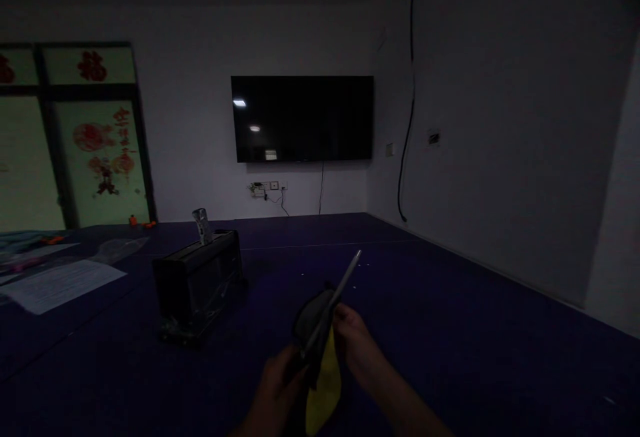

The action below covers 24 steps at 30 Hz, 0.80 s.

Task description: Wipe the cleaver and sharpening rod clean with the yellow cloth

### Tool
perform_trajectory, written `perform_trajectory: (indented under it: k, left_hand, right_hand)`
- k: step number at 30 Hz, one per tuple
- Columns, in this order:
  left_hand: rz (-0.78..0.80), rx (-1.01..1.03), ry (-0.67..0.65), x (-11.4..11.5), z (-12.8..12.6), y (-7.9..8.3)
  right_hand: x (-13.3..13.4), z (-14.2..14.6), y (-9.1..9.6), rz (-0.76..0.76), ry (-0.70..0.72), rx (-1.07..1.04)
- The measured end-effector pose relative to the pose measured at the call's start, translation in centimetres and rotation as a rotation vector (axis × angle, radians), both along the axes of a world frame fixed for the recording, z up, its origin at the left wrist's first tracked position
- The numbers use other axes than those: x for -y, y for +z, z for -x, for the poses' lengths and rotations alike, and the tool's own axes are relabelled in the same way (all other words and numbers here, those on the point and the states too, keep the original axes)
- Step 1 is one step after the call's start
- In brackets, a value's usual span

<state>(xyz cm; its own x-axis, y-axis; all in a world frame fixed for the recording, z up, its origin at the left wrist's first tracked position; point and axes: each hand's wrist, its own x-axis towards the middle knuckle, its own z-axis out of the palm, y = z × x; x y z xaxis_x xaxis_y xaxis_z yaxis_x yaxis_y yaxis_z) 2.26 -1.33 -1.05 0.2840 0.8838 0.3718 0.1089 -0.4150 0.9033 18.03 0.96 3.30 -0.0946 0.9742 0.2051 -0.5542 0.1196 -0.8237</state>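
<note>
Low in the middle of the view, I hold a soft, pouch-like thing, dark grey on one side and yellow on the other. My left hand grips its lower left edge, the fingertips partly hidden in shadow. Closed round its upper right edge is my right hand. A slender grey pen-like stick slants across the pouch and sticks out past its top to the upper right. Whether the stick lies inside the pouch or against it, I cannot tell in this dim light.
Left of my hands stands a black box-shaped case with a shiny patterned tube upright on top. Sheets of paper lie farther left on the dark blue surface. A television hangs on the far wall; a black cable hangs at right.
</note>
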Motion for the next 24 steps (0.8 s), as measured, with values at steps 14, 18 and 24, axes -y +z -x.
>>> perform_trajectory:
  k: [14,18,24]
  left_hand:
    - [0.027,-0.158,0.162,0.5,0.1,0.4]
    - [0.023,-0.159,0.102,0.6,0.0,0.7]
    - [0.020,-0.156,0.160,0.2,0.1,0.0]
  right_hand:
    - [0.9,0.7,0.1,0.060,0.123,-0.022]
    - [0.8,0.7,-0.1,0.033,0.143,-0.025]
    - [0.5,0.2,0.0,0.086,0.061,-0.035]
